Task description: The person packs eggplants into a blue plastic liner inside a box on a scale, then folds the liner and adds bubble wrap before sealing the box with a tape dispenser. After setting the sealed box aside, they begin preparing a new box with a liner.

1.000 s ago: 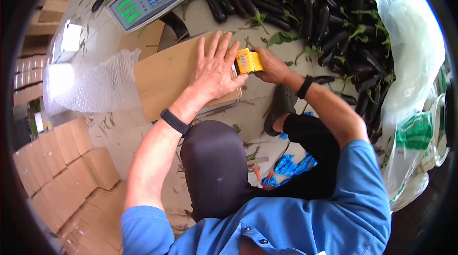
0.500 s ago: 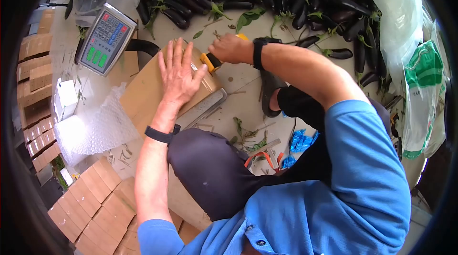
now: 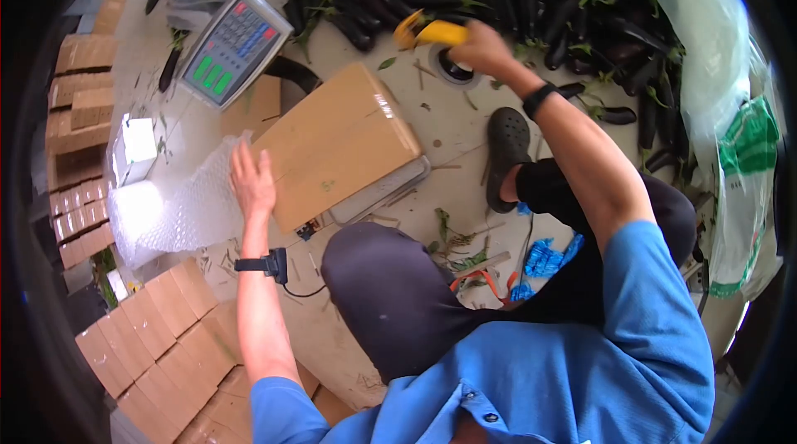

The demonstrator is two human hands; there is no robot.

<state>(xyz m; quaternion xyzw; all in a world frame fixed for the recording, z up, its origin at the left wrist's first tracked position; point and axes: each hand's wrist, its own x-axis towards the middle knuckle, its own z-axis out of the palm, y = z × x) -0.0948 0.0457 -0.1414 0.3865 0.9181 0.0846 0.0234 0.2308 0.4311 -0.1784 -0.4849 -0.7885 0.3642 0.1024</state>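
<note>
1. A pale floor, littered with stems and leaf scraps, lies under everything.
2. A broad heap of dark eggplants with green stalks covers its far side, beyond the person's right hand.
3. Brown cartons stand packed together at the lower left; more are piled along the far left edge.
4. Translucent plastic sheeting borders the heap on the right.
5. The cardboard box lies flat in front of the person's knees, at a slant, on a metal weighing platform whose near edge shows beneath it. A shiny strip of tape shows near its right end.
6. Bubble wrap spreads just left of the box.
7. A scale display with three lit green windows is tilted beyond the box's far left corner.
8. The yellow tape dispenser is off to the right of the box's far end, apart from it, near the eggplants.
9. The hands: the right, somewhat blurred, is closed around the dispenser's handle. The left hand is open and holds nothing, fingers extended, right beside the box's left edge; whether it touches the cardboard cannot be told.
</note>
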